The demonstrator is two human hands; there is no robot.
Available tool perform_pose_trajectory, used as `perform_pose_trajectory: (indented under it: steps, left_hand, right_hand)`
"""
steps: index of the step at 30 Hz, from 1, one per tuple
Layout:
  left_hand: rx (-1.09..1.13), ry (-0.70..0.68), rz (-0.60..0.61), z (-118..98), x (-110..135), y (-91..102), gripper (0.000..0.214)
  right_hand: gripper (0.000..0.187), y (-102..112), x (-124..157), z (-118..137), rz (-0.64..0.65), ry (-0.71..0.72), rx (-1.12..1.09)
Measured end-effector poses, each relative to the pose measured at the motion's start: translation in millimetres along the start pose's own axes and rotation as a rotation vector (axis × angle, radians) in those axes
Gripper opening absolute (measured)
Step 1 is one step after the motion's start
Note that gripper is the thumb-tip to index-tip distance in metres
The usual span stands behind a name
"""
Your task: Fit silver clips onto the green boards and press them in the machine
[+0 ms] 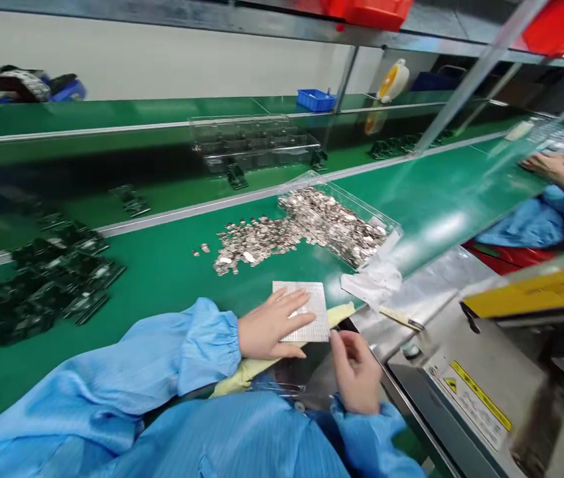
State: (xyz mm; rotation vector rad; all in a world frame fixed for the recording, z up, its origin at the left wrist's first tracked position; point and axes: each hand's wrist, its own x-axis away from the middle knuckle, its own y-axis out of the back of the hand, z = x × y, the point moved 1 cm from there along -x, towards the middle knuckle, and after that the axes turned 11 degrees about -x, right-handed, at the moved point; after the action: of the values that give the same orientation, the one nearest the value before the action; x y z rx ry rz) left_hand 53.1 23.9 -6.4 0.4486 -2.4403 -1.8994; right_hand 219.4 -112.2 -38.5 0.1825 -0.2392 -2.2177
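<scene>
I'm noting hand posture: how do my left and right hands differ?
Your left hand lies palm-down with fingers extended; your right hand is curled, thumb and index finger close together. Your left hand covers part of the gridded sheet; your right hand is by its lower right corner, and whether it grips anything is unclear. Both are bare, with blue sleeves.

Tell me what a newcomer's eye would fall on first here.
Probably the heap of small silvery pieces spread from a clear tray across the middle of the green bench. Next, the left hand lying flat on a pale gridded sheet at the near edge, then the dark pile of boards at the left.
</scene>
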Motion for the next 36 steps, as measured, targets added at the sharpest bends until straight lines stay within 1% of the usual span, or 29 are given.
perform_pose_trajectory:
  steps: [1,2,3,5,6,7,9,10,11,12,13,15,17,19,21,22,25,27,30,32,33,36]
  left_hand:
    - [0.031,0.028,-0.037,0.0,8.5,2.2,0.066]
    - [0.052,0.073,-0.085,1.0,20.7,5.2,0.064]
    - [0.056,0.138,-0.143,2.8,36.6,8.6,0.06]
    - [0.009,0.345,-0.289,7.2,78.2,16.2,0.045]
    - [-0.04,0.479,-0.372,9.3,102.5,20.3,0.035]
    - [-0.104,0.627,-0.46,11.1,128.0,24.4,0.025]
    - [-0.273,0.931,-0.639,13.5,178.3,32.7,0.009]
    - [-0.373,1.063,-0.719,14.2,201.1,36.6,0.006]
    - [-0.472,1.174,-0.792,14.8,221.5,40.3,0.009]
    - [-0.561,1.265,-0.855,15.6,238.9,43.4,0.014]
    - [-0.635,1.334,-0.911,16.6,253.3,45.9,0.022]
    - [-0.723,1.416,-0.989,20.0,273.0,49.0,0.042]
    - [-0.721,1.448,-1.019,25.7,282.4,50.2,0.059]
    - [-0.653,1.455,-0.992,32.9,284.0,50.5,0.071]
    - [-0.593,1.449,-0.938,39.4,280.2,51.4,0.078]
    - [-0.599,1.445,-0.916,41.9,277.2,52.5,0.08]
    - [-0.707,1.419,-0.859,48.3,267.5,58.7,0.08]
    - [-0.75,1.411,-0.792,53.6,263.3,63.5,0.072]
    - [-0.761,1.395,-0.688,59.8,261.3,67.5,0.044]
    - [-0.775,1.352,-0.673,58.6,259.6,66.6,0.027]
    - [-0.771,1.316,-0.677,56.0,257.5,64.8,0.022]
    - [-0.64,1.166,-0.684,42.0,243.2,53.6,0.021]
  right_hand:
    - [0.036,5.0,-4.9,4.5,-0.042,0.049,0.062]
    - [0.034,9.3,-10.9,9.5,-0.05,0.098,0.113]
    - [0.032,12.0,-18.0,15.3,-0.027,0.143,0.148]
    - [0.027,7.8,-33.4,30.7,0.096,0.236,0.174]
    - [0.025,-0.4,-40.3,40.7,0.188,0.29,0.173]
    - [0.023,-13.1,-46.0,52.1,0.3,0.347,0.171]
    - [0.022,-50.4,-53.9,76.5,0.588,0.446,0.192]
    - [0.021,-73.1,-57.2,87.9,0.738,0.483,0.251]
    - [0.02,-97.0,-60.8,97.5,0.869,0.505,0.35]
    - [0.018,-120.4,-65.5,104.8,0.921,0.51,0.497]
    - [0.016,-142.2,-71.2,109.9,0.906,0.496,0.654]
    - [0.019,-178.3,-83.0,114.4,0.827,0.466,0.797]
    - [0.026,-201.6,-92.1,112.7,0.768,0.454,0.858]
    - [0.022,-211.9,-96.8,108.6,0.749,0.46,0.911]
    - [0.016,-212.1,-96.7,105.4,0.756,0.468,0.961]
    - [0.016,-210.0,-94.9,104.9,0.766,0.468,0.988]
    - [0.014,-202.5,-83.8,107.7,0.832,0.463,1.061]
    - [0.013,-200.1,-73.9,111.9,0.886,0.46,1.097]
    - [0.02,-199.7,-59.7,118.4,0.944,0.453,1.115]
    - [0.025,-197.4,-51.8,122.0,0.959,0.447,1.1]
    - [0.026,-194.5,-48.2,123.4,0.962,0.446,1.081]
    - [0.029,-175.9,-37.5,124.6,0.977,0.462,0.981]
